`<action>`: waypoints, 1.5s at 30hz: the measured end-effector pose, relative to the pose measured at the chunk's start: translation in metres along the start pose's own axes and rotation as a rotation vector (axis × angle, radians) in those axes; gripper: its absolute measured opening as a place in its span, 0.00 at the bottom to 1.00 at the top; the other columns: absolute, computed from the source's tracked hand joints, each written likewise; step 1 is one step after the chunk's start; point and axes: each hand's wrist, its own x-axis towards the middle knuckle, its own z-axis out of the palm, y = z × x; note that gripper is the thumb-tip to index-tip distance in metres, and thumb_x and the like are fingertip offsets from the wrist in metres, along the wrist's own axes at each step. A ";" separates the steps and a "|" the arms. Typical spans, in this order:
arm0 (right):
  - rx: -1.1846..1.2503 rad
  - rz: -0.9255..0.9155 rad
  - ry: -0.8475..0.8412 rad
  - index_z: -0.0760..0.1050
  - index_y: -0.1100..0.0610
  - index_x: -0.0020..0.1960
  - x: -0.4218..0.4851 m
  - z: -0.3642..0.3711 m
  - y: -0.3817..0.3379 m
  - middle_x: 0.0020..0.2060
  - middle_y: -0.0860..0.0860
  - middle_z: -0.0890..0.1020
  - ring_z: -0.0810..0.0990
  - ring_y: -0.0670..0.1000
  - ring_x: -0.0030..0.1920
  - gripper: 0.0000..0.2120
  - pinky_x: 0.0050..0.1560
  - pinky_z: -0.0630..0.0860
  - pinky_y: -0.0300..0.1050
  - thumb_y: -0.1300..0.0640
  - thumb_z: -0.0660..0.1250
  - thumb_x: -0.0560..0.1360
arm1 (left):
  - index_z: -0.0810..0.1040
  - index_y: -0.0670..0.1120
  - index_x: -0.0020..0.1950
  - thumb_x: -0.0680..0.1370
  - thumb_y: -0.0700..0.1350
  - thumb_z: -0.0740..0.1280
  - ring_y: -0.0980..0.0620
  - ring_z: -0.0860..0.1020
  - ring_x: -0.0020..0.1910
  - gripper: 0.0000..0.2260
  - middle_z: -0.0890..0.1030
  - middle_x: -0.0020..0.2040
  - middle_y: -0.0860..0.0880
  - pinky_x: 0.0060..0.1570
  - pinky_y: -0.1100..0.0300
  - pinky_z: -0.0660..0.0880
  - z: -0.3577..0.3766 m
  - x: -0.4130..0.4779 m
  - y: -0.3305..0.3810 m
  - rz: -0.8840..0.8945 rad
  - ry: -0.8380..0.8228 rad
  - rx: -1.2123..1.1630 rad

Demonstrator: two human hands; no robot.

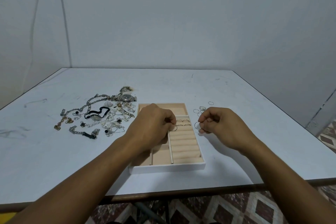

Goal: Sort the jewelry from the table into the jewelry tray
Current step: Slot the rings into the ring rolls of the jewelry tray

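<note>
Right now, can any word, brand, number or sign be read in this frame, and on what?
No text can be read.
The watch dial is too small and blurred to read.
The jewelry tray and the table show no lettering.

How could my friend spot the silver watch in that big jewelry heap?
Start at the white, beige-lined jewelry tray on the pale table. Left of it lies a tangled heap of chains; at its far edge sits the silver metal wristwatch. It alone has a round dark dial.

left grip [154, 123]: bare | right grip [223, 125]: bare | forearms [91, 169]: bare to frame edge
</note>
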 end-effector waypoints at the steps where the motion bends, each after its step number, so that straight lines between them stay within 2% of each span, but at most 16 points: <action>1: -0.003 -0.002 0.004 0.79 0.59 0.42 0.000 0.000 -0.001 0.39 0.59 0.83 0.85 0.51 0.39 0.09 0.52 0.78 0.50 0.68 0.63 0.75 | 0.84 0.51 0.45 0.74 0.44 0.72 0.58 0.78 0.39 0.02 0.81 0.36 0.56 0.36 0.76 0.66 0.000 -0.001 -0.001 0.017 0.006 0.014; 4: -0.012 -0.009 0.016 0.79 0.57 0.42 0.001 0.001 -0.002 0.37 0.56 0.84 0.85 0.49 0.39 0.09 0.49 0.79 0.46 0.68 0.64 0.75 | 0.84 0.51 0.48 0.75 0.45 0.70 0.57 0.74 0.47 0.04 0.82 0.41 0.53 0.44 0.64 0.69 0.001 -0.003 -0.004 0.085 0.032 0.071; 7: -0.013 -0.010 0.029 0.79 0.56 0.42 0.002 0.002 -0.003 0.36 0.55 0.84 0.85 0.48 0.38 0.08 0.47 0.78 0.43 0.67 0.66 0.74 | 0.84 0.51 0.48 0.76 0.43 0.69 0.54 0.72 0.49 0.05 0.83 0.42 0.54 0.48 0.58 0.69 0.004 -0.004 -0.008 0.171 0.057 0.126; 14: -0.039 -0.020 0.044 0.80 0.55 0.41 0.003 0.005 -0.003 0.34 0.51 0.83 0.84 0.46 0.37 0.07 0.44 0.77 0.37 0.65 0.67 0.74 | 0.84 0.51 0.43 0.72 0.39 0.71 0.48 0.75 0.46 0.07 0.82 0.38 0.54 0.43 0.47 0.74 0.009 -0.005 -0.014 0.313 0.115 0.185; 18: -0.064 -0.029 0.051 0.80 0.53 0.41 0.004 0.006 -0.005 0.35 0.53 0.83 0.83 0.44 0.36 0.08 0.38 0.73 0.30 0.65 0.67 0.73 | 0.84 0.50 0.43 0.68 0.36 0.73 0.45 0.76 0.44 0.10 0.81 0.39 0.52 0.39 0.47 0.75 0.008 -0.006 -0.013 0.365 0.127 0.258; 23: -0.110 -0.042 0.063 0.80 0.50 0.40 0.004 0.008 -0.004 0.35 0.51 0.82 0.81 0.51 0.40 0.08 0.45 0.78 0.43 0.62 0.69 0.73 | 0.85 0.51 0.43 0.60 0.39 0.78 0.47 0.77 0.45 0.13 0.81 0.42 0.53 0.38 0.55 0.69 0.004 -0.014 -0.005 0.396 0.104 0.383; 26: -0.113 -0.048 0.068 0.81 0.50 0.40 0.004 0.009 -0.003 0.36 0.49 0.82 0.81 0.51 0.42 0.08 0.47 0.78 0.43 0.62 0.69 0.73 | 0.85 0.52 0.42 0.59 0.42 0.79 0.47 0.77 0.46 0.13 0.81 0.46 0.51 0.39 0.55 0.68 0.001 -0.017 -0.002 0.403 0.085 0.436; 30: -0.111 -0.053 0.072 0.81 0.50 0.40 0.005 0.010 -0.004 0.36 0.48 0.82 0.81 0.51 0.41 0.08 0.46 0.77 0.42 0.62 0.69 0.73 | 0.85 0.53 0.43 0.61 0.44 0.78 0.47 0.77 0.49 0.13 0.82 0.51 0.50 0.41 0.54 0.70 -0.001 -0.019 -0.001 0.407 0.075 0.463; 36: -0.119 -0.059 0.068 0.81 0.50 0.41 0.005 0.011 -0.004 0.37 0.47 0.82 0.81 0.47 0.40 0.07 0.44 0.76 0.37 0.61 0.69 0.73 | 0.84 0.54 0.41 0.61 0.42 0.77 0.47 0.77 0.49 0.12 0.82 0.51 0.50 0.42 0.55 0.66 0.000 -0.022 -0.002 0.355 0.054 0.442; 41: -0.094 -0.056 0.066 0.80 0.50 0.40 0.004 0.012 -0.004 0.37 0.48 0.82 0.81 0.49 0.41 0.08 0.46 0.77 0.41 0.61 0.68 0.73 | 0.85 0.56 0.50 0.68 0.39 0.72 0.46 0.74 0.54 0.16 0.80 0.56 0.51 0.48 0.53 0.67 0.003 -0.019 -0.002 0.277 0.033 0.347; 45: -0.119 -0.082 0.081 0.80 0.50 0.40 0.005 0.018 -0.005 0.37 0.46 0.82 0.80 0.45 0.39 0.08 0.40 0.74 0.32 0.61 0.69 0.73 | 0.82 0.59 0.55 0.72 0.42 0.69 0.49 0.70 0.59 0.15 0.77 0.60 0.54 0.52 0.54 0.62 0.006 -0.018 0.001 0.260 0.028 0.382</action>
